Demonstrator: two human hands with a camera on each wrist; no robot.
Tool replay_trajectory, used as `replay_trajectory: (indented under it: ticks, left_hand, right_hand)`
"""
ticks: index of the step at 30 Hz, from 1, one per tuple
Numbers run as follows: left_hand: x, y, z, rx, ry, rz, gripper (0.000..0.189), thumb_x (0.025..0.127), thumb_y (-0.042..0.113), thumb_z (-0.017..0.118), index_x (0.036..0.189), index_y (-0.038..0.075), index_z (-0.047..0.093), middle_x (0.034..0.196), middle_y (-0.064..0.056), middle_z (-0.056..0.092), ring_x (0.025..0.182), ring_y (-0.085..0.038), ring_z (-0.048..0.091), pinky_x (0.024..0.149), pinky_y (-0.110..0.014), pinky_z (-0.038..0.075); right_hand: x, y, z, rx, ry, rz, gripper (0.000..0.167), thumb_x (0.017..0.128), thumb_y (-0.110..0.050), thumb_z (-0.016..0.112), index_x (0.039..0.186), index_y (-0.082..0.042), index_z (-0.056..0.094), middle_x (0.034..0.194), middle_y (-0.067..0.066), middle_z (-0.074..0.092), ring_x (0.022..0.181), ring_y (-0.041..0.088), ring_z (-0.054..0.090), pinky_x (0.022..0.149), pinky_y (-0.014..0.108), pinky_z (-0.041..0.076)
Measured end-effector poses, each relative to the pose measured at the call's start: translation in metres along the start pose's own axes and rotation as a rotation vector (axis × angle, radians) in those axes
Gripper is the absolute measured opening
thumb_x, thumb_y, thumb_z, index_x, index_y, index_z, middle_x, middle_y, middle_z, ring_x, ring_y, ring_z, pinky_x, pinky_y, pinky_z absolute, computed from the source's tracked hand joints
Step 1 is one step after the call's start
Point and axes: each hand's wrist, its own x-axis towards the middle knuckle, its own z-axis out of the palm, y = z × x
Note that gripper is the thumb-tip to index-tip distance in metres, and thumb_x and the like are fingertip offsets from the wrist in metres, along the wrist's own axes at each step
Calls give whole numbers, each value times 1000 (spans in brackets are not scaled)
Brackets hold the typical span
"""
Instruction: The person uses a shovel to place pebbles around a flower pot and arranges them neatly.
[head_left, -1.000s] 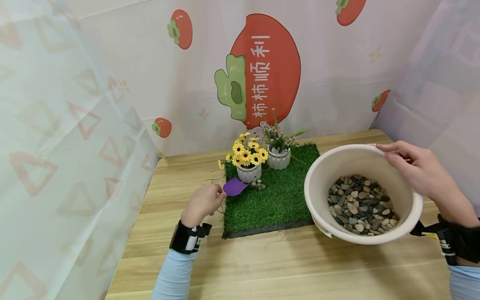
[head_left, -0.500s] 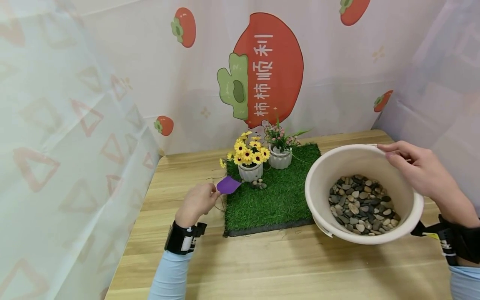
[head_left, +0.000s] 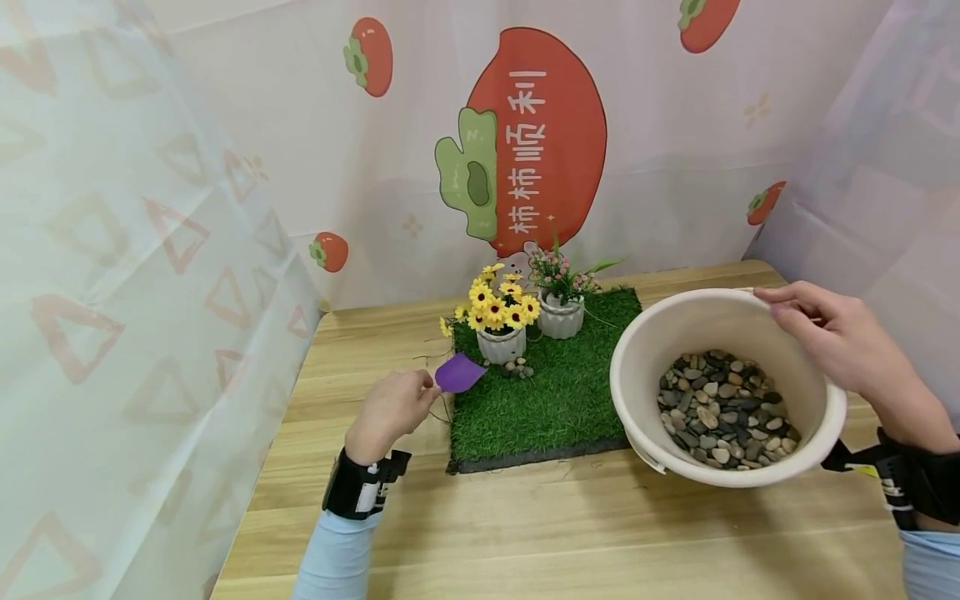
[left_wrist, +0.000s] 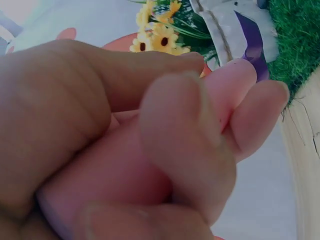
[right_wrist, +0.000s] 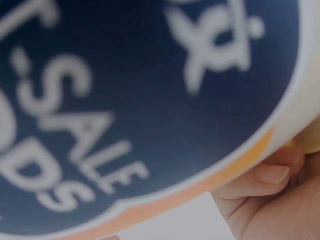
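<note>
My left hand [head_left: 392,410] grips the pink handle [left_wrist: 120,170] of a small toy shovel with a purple blade [head_left: 459,373]. The blade is held at the left edge of the artificial turf [head_left: 547,417], just left of a few pebbles [head_left: 517,367]. Behind those pebbles stands a white pot of yellow flowers [head_left: 501,343]. On the right, my right hand [head_left: 843,337] holds the rim of a cream bucket [head_left: 637,392], which is tilted toward me. Many grey and tan pebbles [head_left: 723,408] lie in its bottom. A dark printed label [right_wrist: 150,100] on the bucket fills most of the right wrist view.
A second white pot with pink flowers [head_left: 561,315] stands on the turf behind the first. The wooden table [head_left: 525,533] meets a printed cloth backdrop [head_left: 397,192] at the back, with pale cloth walls at both sides.
My left hand has drawn the shovel slightly left, away from the pebbles by the pot, and the blade's tilt has shifted a little. The right hand and bucket stay almost still.
</note>
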Motion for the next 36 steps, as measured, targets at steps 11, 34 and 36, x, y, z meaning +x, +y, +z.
replay_trajectory:
  ticks: [11, 34, 36]
  left_hand:
    - [5, 32, 17, 0, -30, 166, 20, 100, 23, 59, 93, 7, 69, 65, 3, 52, 52, -11, 43, 51, -25, 34]
    - [0, 85, 17, -28, 124, 389, 23, 103, 27, 53, 107, 10, 67, 60, 8, 38, 45, -3, 29, 45, -19, 21]
    - [-3, 90, 11, -50, 172, 409, 23, 103, 27, 53, 106, 10, 67, 60, 8, 39, 46, -3, 28, 46, -19, 22]
  right_hand:
    - [0, 0, -3, -11, 6, 7, 23, 101, -12, 53, 117, -2, 67, 93, -43, 54, 70, -5, 50, 57, 14, 36]
    - [1, 3, -1, 12, -5, 16, 23, 100, -14, 55, 116, -4, 67, 97, -43, 55, 73, -8, 55, 57, 13, 41]
    - [1, 2, -1, 9, -5, 15, 22, 100, -14, 55, 116, -4, 67, 96, -43, 56, 73, -8, 54, 57, 13, 41]
